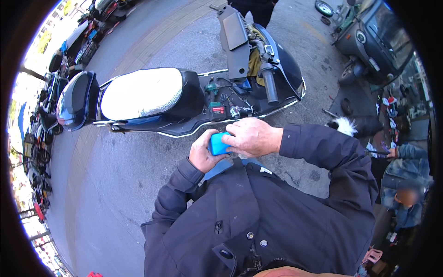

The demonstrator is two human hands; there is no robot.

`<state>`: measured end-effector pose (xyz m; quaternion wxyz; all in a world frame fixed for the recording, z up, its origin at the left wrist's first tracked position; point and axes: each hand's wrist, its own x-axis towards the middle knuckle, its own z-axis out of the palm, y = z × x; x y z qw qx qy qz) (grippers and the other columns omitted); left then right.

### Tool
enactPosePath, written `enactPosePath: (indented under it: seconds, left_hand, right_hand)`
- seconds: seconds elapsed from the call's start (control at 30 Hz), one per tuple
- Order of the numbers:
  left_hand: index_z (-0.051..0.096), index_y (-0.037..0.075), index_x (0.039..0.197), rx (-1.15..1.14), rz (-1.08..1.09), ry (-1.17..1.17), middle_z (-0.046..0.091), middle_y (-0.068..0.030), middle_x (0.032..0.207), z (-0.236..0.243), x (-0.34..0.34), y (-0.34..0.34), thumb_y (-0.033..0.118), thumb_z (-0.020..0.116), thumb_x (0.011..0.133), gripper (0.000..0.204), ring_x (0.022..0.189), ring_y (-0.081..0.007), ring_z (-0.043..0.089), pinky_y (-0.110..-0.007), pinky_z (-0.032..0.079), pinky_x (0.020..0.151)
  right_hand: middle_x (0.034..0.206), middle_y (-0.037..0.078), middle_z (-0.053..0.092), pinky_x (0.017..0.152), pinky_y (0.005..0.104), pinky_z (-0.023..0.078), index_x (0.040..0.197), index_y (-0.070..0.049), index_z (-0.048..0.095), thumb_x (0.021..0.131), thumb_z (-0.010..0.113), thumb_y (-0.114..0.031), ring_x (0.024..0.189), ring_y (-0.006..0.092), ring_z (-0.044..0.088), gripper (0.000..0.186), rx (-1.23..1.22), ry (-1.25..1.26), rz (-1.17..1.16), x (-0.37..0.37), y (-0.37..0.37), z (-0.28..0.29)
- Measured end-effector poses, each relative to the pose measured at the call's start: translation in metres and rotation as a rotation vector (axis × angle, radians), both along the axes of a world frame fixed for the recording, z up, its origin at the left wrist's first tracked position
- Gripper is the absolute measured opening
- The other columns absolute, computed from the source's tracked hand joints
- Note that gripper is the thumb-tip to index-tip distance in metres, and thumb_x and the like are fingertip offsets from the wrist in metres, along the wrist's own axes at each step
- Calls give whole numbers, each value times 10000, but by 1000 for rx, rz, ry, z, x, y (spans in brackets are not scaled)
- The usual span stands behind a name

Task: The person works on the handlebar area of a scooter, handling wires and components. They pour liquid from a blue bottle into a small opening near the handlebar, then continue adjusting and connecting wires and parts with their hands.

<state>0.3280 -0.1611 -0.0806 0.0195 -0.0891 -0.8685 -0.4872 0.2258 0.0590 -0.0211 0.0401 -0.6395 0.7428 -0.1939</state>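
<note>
A small bright blue box-like object with rounded corners [219,143] is between my two hands, in front of my jacket. My left hand [203,151] wraps round its left side. From the right, the fingers of my right hand [256,137] grip its upper edge. Just beyond my hands stands a dark electric scooter [191,92], side on, with its front end to the right. On its footboard lies a green cordless drill [213,99] with a red and black battery. Beside the drill are a small round canister [235,111] and several loose small parts.
The scooter's seat [140,93] has a silver cover, and a grey front panel [234,39] stands loose from its handlebar [269,84]. Someone in dark trousers [256,11] stands beyond it. At right are a dark three-wheeled vehicle [376,44], a black-and-white dog [355,125] and a person in denim [404,177].
</note>
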Motion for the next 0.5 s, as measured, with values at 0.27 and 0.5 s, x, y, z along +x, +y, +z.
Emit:
enactPosePath:
  seconds: [0.27,0.5]
  left_hand:
    - [586,17,1255,-60,225,23,682,-207,1088,4,-32,-16,153,962,644,730,1032,-412,693,-445,559,886]
    - [575,13,1240,-37,265,-4,666,-214,1082,-8,-68,-71,152,957,648,718,1008,-424,681,-451,556,868]
  right_hand:
    - [1111,179,631,826,426,569,1293,21,600,888,784,-257,965,348,699,524,502,-95,-114,-58,-54,41]
    - [970,165,661,733,425,582,1168,18,616,903,781,-240,874,342,722,405,216,-18,-29,-104,-113,32]
